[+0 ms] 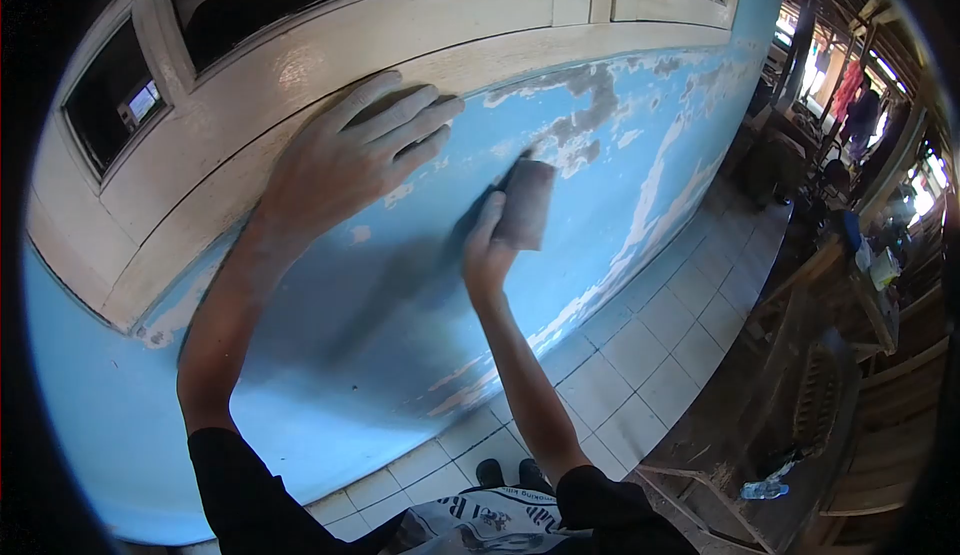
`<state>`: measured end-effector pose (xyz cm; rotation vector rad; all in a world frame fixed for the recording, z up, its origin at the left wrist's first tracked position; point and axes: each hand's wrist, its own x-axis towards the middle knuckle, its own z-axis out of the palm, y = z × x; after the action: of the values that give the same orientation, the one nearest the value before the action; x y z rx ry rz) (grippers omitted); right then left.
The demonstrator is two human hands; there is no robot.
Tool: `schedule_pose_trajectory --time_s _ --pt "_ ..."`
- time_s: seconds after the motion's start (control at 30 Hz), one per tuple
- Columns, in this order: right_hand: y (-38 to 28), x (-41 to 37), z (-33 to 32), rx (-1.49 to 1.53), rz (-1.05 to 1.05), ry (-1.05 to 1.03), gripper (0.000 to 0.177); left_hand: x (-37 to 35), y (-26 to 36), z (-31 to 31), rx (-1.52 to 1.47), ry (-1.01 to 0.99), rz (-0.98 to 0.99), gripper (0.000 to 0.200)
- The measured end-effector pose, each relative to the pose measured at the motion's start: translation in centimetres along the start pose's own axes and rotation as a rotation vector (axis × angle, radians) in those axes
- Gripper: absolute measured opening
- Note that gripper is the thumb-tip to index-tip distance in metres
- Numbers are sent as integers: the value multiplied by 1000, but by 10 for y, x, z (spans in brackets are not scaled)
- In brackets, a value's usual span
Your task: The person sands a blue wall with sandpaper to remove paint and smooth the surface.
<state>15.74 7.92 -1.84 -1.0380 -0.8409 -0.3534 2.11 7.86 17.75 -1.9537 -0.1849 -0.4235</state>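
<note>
My left hand point(345, 150) lies flat with its fingers stretched out, across the lower edge of the cream window frame point(350, 45) and the blue wall. Dust whitens its fingers. Lower and to the right, my right hand point(487, 245) grips a grey-brown piece of sandpaper point(527, 205) against the blue wall point(400, 285). The thumb shows at its left edge; the other fingers are hidden behind the sheet. Just above the sandpaper, the paint is worn off in a grey and white patch point(590, 105).
Pale floor tiles point(635, 350) run along the wall's foot, with my shoes point(510, 473) on them. To the right stand a wooden bench point(720, 485) with a plastic bottle point(765, 490) on it. Clothes point(850, 90) hang farther back. Glass panes point(290, 0) sit above the wall.
</note>
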Motion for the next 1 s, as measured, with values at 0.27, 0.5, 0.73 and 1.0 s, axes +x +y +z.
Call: schedule_pose_trajectory --time_s 0.27,0.5,0.73,1.0 --pt "-5 10 -24 -110 61 -153 49 1 1 0 -31 -26 -18 43" --pt "-2 22 -38 -24 47 -284 67 1 0 -2 -54 -62 -21 45" --pt "-21 16 -47 -70 -123 -300 56 2 1 -2 -67 -46 -33 44" --pt "-22 17 -49 -175 -55 -396 68 2 1 -1 -68 -51 -31 43"
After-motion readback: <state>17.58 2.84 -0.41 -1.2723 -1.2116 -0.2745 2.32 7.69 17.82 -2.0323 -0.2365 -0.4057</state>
